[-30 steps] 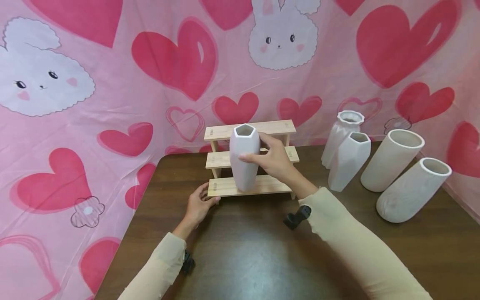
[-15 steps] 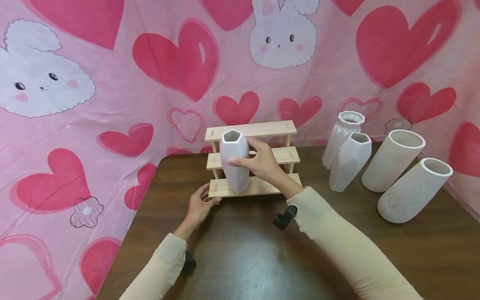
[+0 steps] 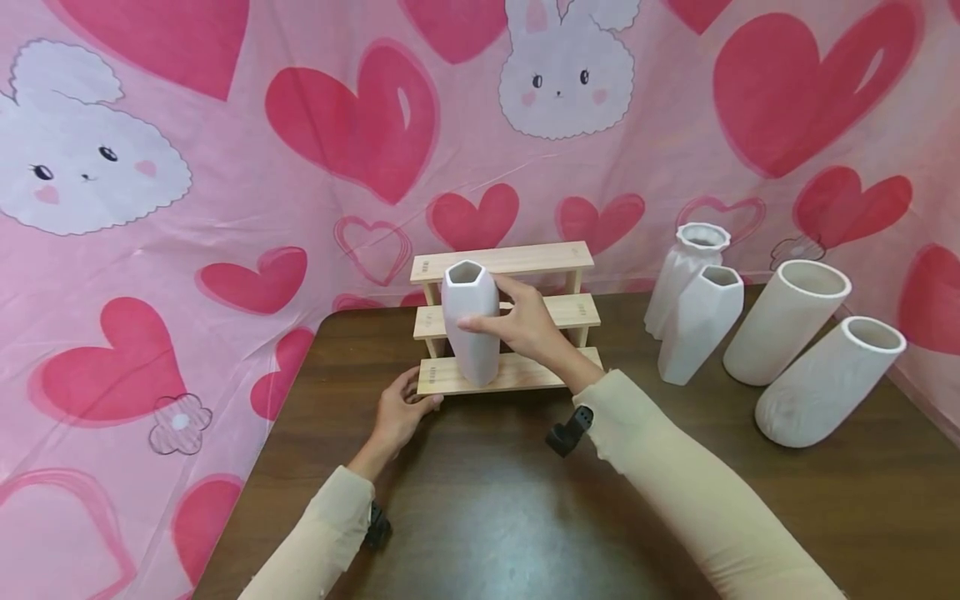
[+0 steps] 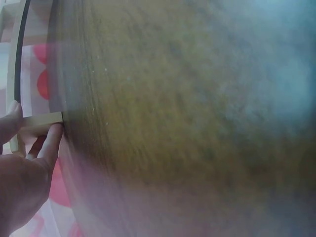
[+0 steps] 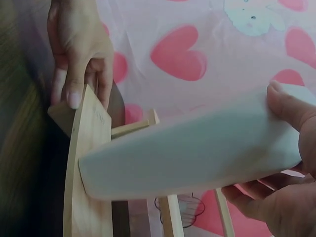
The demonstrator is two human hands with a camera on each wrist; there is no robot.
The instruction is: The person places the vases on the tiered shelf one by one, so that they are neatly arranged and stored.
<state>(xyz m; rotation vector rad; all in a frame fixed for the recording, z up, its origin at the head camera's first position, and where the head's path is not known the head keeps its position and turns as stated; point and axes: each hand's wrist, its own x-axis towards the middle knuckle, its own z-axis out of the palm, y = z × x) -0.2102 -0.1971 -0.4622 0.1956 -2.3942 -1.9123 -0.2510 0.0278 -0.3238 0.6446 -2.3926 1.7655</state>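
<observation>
A white faceted vase (image 3: 472,333) with a five-sided mouth stands upright on the lowest step of a three-tier wooden shelf (image 3: 540,372), left of its middle. My right hand (image 3: 531,321) grips the vase's upper part, thumb on the near side and fingers behind it. In the right wrist view the base of the vase (image 5: 192,150) meets the wooden board (image 5: 86,173). My left hand (image 3: 399,408) holds the left end of the lowest step, its thumb at the front edge. In the left wrist view the left hand's fingers (image 4: 49,145) curl against the shelf's leg (image 4: 44,119).
Several more white vases stand on the table's right: a fluted one (image 3: 686,275), a faceted one (image 3: 701,325), a wide cylinder (image 3: 783,321) and a slanted one (image 3: 828,383). A pink heart-printed cloth (image 3: 300,208) hangs behind the dark wooden table (image 3: 465,508).
My right hand has moved the vase to the left along the lowest step, and it has held its place over the last half second. The left hand keeps its hold on the shelf.
</observation>
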